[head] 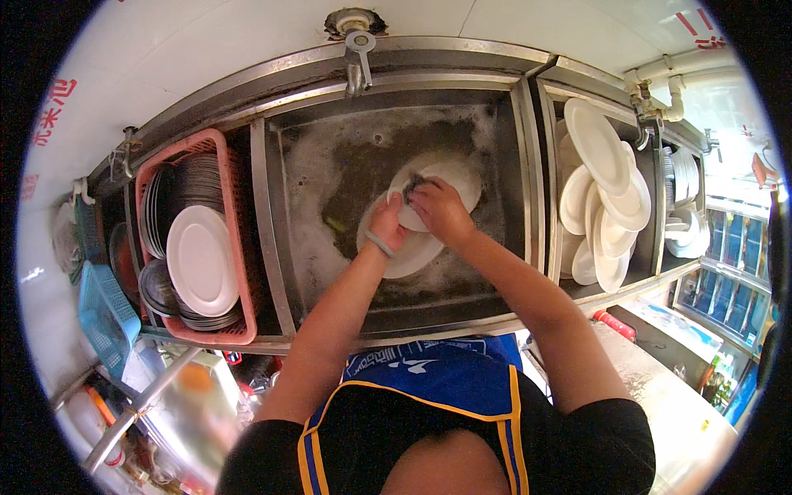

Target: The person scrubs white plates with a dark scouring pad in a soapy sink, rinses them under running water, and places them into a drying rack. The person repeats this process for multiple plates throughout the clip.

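Observation:
Over the water of a stainless steel sink basin (297,247), my left hand (387,224) grips a small white dish (409,219) by its left side. A band circles that wrist. Pressed to the dish from the right, my right hand (440,209) holds a dark scouring pad (413,183), mostly covered by the fingers. Beneath both hands, white oval plates (411,263) lie in the cloudy, foamy water. One more plate (461,176) shows behind my right hand; the hands hide where they overlap. A green scrap (335,223) is in the water to the left.
A metal faucet (359,62) overhangs the basin's back edge. On the left, a pink plastic basket (244,291) holds dark plates and a white oval plate (202,260). Stacked white oval plates (597,148) fill the right basin. A blue basket (106,309) stands far left.

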The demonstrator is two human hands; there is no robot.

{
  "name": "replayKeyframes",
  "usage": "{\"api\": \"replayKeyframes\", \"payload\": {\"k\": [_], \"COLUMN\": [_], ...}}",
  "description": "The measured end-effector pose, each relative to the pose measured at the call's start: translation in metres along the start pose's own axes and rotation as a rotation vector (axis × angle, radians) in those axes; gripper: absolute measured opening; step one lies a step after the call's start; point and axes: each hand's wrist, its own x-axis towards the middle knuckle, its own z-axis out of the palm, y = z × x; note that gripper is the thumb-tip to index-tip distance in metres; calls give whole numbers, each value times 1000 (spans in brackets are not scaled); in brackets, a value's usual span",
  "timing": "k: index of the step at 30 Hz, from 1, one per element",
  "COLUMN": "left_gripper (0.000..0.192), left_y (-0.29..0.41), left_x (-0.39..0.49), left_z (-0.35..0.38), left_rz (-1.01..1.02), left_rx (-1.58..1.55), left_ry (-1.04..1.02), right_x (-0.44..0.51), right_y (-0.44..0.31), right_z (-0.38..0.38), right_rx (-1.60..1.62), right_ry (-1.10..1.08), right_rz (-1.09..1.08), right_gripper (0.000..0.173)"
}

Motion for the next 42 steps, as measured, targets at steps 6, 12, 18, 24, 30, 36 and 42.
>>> {"api": "replayKeyframes", "payload": {"k": [6, 12, 18, 24, 30, 36, 42], "left_gripper": [32, 32, 35, 39, 35, 32, 32], "left_y": [-18, -24, -21, -17, -24, -17, -2], "left_x": [0, 9, -2, 3, 6, 7, 1], "left_z": [-4, -9, 6, 11, 7, 1, 0], "left_rz": [44, -237, -55, -170, -107, -221, -412], "left_rx": [-71, -270, 35, 207, 86, 128, 36], "left_ry": [62, -196, 20, 55, -73, -120, -146], "right_x": [-32, -19, -12, -21, -26, -48, -63], "right_y": [19, -33, -12, -9, 3, -24, -20], "right_z": [-15, 25, 4, 17, 18, 26, -15], "right_rx": [-85, -107, 7, -125, -123, 43, -217], "right_ry": [116, 198, 415, 160, 321, 297, -166], "right_rz": [217, 128, 604, 367, 458, 204, -141], "right_gripper": [24, 35, 41, 35, 42, 51, 44]}}
